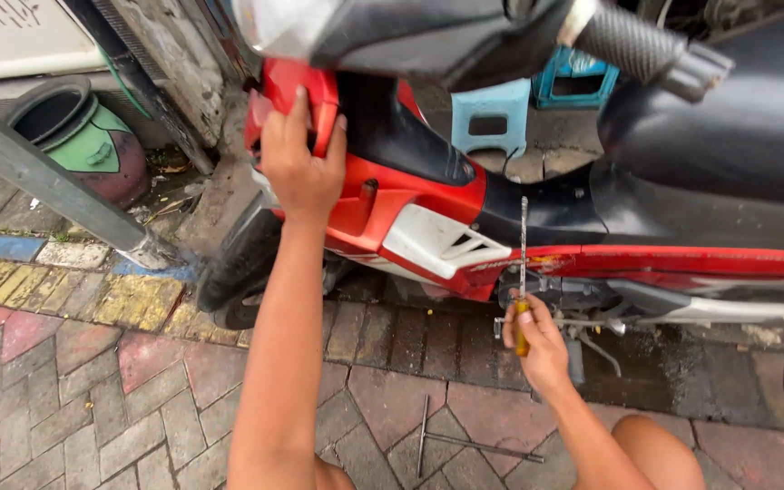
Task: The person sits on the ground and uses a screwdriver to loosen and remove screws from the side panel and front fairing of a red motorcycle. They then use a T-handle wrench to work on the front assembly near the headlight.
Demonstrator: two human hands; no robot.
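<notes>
The left hand (299, 163) grips the red front panel (306, 95) of the motorcycle (428, 204) in the upper middle of the frame, fingers wrapped over its edge. The right hand (537, 349), lower right of centre, is closed around the yellow handle of a screwdriver (522, 281), shaft pointing up beside the engine. A T-shaped wrench (451, 442) lies on the paving below. In the upper left stands 1 green pot (79, 136); its inside is dark, contents not visible

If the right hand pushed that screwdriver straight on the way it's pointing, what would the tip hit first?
The right hand holds the screwdriver pointing upward. Its tip seems to meet the motorbike's black panel just above the red side fairing, though depth is hard to judge.
</notes>
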